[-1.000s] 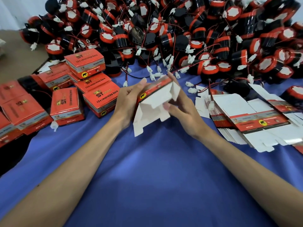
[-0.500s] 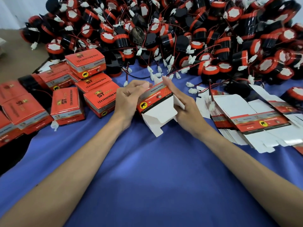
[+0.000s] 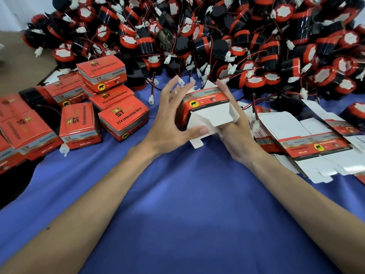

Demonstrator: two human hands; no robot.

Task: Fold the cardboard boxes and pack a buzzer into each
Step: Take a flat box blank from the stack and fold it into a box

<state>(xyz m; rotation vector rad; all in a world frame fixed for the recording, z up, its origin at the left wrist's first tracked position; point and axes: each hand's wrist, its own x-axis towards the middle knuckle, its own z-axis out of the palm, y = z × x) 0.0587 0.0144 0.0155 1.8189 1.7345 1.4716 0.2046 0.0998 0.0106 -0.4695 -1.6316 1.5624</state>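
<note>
A red and white cardboard box [image 3: 205,115], squared up with its white bottom flaps facing me, is held above the blue cloth. My right hand [image 3: 235,133] grips its right side, fingers wrapped behind it. My left hand [image 3: 169,121] is at its left side with the fingers spread, and its thumb presses a white flap inward. A large heap of black and red buzzers [image 3: 217,40] with white plugs fills the back of the table.
Several closed red boxes [image 3: 122,115] are stacked at the left. A pile of flat unfolded boxes [image 3: 308,143] lies at the right. A blue cloth [image 3: 187,214] covers the table in front of me.
The flat box has been opened into a square tube and turned with its bottom toward me. My left thumb has moved onto a bottom flap, and my left fingers have spread.
</note>
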